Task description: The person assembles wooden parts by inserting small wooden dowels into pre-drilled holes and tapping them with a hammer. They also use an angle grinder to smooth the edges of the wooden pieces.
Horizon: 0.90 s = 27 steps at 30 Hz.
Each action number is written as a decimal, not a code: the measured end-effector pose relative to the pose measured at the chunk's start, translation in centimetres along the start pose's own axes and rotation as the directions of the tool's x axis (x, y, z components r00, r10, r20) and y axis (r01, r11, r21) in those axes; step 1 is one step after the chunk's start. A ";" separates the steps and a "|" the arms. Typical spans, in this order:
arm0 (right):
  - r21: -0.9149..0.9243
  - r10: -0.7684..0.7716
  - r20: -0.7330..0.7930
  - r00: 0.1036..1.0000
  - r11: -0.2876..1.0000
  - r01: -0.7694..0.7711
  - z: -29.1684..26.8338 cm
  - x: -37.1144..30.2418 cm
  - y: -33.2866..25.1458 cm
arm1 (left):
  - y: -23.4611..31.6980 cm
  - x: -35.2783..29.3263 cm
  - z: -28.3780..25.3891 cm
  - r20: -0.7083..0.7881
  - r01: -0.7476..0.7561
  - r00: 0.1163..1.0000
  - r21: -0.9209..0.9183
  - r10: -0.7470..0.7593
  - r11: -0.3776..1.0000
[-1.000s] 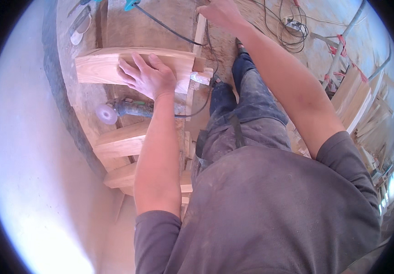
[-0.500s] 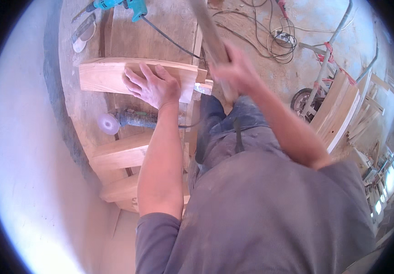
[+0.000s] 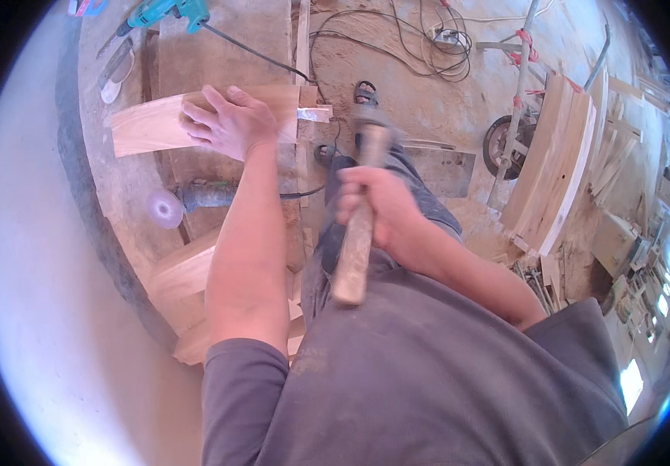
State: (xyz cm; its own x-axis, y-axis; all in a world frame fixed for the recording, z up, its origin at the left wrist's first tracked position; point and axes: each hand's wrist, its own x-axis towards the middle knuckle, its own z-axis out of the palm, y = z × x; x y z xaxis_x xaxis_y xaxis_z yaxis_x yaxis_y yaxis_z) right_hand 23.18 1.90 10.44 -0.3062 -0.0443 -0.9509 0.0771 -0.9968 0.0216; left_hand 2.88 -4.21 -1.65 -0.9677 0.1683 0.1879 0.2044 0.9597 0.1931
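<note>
My left hand (image 3: 230, 123) rests on a curved pale wooden board (image 3: 144, 128), its fingers spread across the wood. At the board's right end is a narrow wooden block (image 3: 308, 96), and beside it a short pale piece (image 3: 315, 114) juts past the bench edge. In front of my body, my right hand (image 3: 377, 203) is wrapped round the wooden handle of a hammer (image 3: 354, 256). Its butt points toward my belly, and its dark head, at the far end, is smeared by motion.
An angle grinder (image 3: 203, 194) with a pale disc lies nearer on the bench (image 3: 226, 46); a teal power drill (image 3: 168, 12) lies at its far end. More curved timbers (image 3: 187, 268) are at the near left. Cables (image 3: 397, 39) cross the floor. At right, curved boards (image 3: 548, 163) stand by a wheel (image 3: 506, 147).
My right hand has swung the hammer from over the bench edge down and back toward my body. My left hand stays on the board; the whole view has shifted slightly.
</note>
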 end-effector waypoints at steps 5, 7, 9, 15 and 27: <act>0.004 0.066 0.076 0.995 0.998 -0.066 0.4 0.7 0.3 | -0.4 0.3 -0.1 -0.006 0.021 1.000 -0.013 -0.021 1.000; 0.045 -0.023 -0.086 0.996 0.999 0.027 0.2 -0.8 0.8 | -0.1 0.6 0.5 -0.039 0.013 0.999 -0.001 -0.013 1.000; 0.127 -0.090 -0.204 0.975 0.985 0.118 0.6 -1.5 2.0 | -0.1 0.3 0.5 -0.043 0.000 0.999 0.008 0.000 1.000; -0.187 -0.066 0.124 0.990 0.978 0.089 1.7 0.5 0.0 | 0.3 1.2 0.6 -0.021 0.107 0.994 0.022 -0.106 0.994; 0.143 -0.038 -0.118 0.992 0.988 0.055 -13.7 4.5 -12.1 | -2.4 6.2 -6.9 0.484 -0.787 0.384 -0.274 0.786 0.553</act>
State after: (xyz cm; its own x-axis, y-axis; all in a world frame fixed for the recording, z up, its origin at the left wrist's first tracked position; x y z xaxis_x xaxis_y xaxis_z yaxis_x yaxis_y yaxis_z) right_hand 33.85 14.64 1.66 -0.1945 0.0018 -0.9809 -0.0763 -0.9970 0.0133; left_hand -2.55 -7.07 5.70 -0.2822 0.9283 -0.2420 0.9152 0.3361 0.2224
